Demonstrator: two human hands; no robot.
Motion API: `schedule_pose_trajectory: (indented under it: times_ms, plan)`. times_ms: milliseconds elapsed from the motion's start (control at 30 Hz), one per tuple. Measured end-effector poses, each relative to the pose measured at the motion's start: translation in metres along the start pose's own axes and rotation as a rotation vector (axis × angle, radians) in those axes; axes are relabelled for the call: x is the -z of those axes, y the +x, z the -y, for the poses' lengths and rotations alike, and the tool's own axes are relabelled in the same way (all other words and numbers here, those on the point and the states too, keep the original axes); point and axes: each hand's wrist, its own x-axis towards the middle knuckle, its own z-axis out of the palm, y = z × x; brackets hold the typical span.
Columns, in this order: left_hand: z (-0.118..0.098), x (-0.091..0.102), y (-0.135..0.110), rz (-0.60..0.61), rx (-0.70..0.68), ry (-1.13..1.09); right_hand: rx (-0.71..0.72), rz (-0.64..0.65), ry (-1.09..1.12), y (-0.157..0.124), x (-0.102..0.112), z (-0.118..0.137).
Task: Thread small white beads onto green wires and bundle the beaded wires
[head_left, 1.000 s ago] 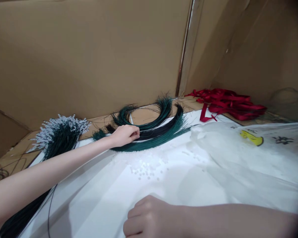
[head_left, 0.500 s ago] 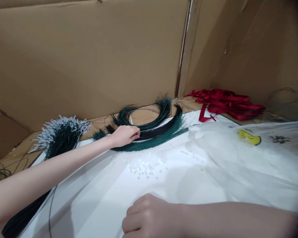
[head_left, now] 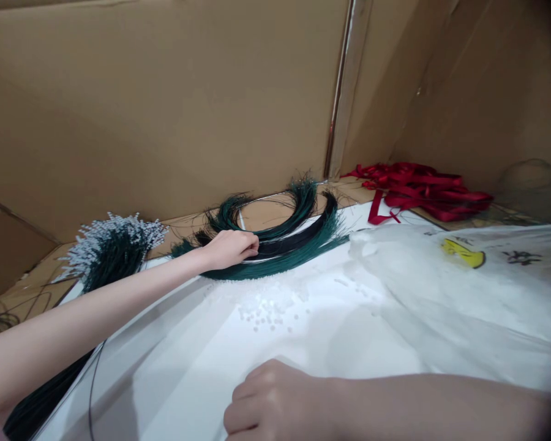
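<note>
My left hand (head_left: 233,249) reaches to the back of the white board, its fingers pinched together at a curved bundle of black wires (head_left: 287,244). Which strands lie between the fingertips is hidden. Dark green wires (head_left: 275,267) curve along the near side of that bundle, and another green bundle (head_left: 282,231) arcs behind it. In the foreground my right hand (head_left: 275,401) is closed in a fist over the board; whatever it holds is out of sight. Small white beads (head_left: 266,311) lie scattered between my two hands.
Green stems with white beaded tips (head_left: 119,242) lie at the left. Red ribbon (head_left: 422,191) is heaped at the back right. A translucent plastic bag (head_left: 459,294) covers the board's right side. Tall cardboard walls (head_left: 165,110) enclose the back and sides.
Almost nothing differs. My left hand has shifted very slightly at the black bundle, and my right fist stays in place. The view has tilted a touch.
</note>
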Motion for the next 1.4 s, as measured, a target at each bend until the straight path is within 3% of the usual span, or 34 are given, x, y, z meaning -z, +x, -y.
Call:
schedule_pose_trajectory:
  times_ms: [600, 1133, 1400]
  plan:
    - [-0.002, -0.003, 0.003, 0.002, -0.03, 0.052, -0.011, 0.074, 0.003, -0.002, 0.0, 0.0]
    - [0.012, -0.004, 0.007, -0.023, -0.025, -0.105, -0.023, 0.109, 0.009, -0.002, 0.001, 0.0]
    - [0.015, -0.002, 0.007, -0.06, -0.022, -0.121, -0.05, 0.245, 0.021, 0.002, 0.004, 0.0]
